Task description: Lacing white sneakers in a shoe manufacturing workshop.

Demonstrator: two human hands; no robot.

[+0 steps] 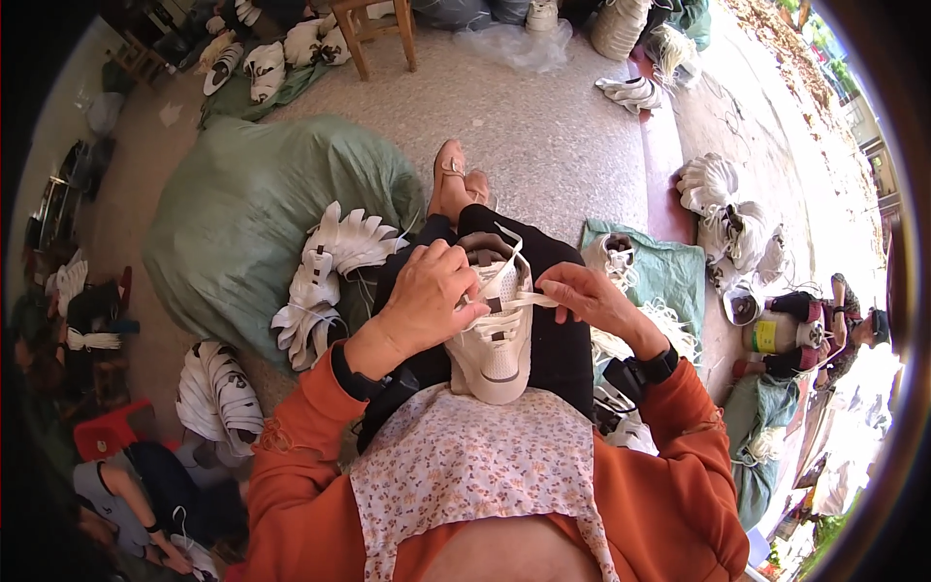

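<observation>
A white and beige sneaker [497,359] rests on my lap, its toe toward me and its opening facing away. My left hand [424,299] is closed on the sneaker's left side, fingers curled over the eyelet edge and thumb near the tongue. What lies under those fingers is partly hidden. On the other side, my right hand [593,303] pinches a flat white shoelace [531,300] between thumb and forefinger, just off the shoe. The lace crosses the tongue, and several rows are threaded nearer the toe. Another stretch of lace loops up by the shoe's opening.
A large green sack [262,223] bulges on the left, with nested white shoe uppers [312,281] against it. More uppers [218,393] lie at lower left. At right are a green cloth [669,267] and bundled laces [669,325]. A wooden stool [373,39] stands ahead. Other people sit at both sides.
</observation>
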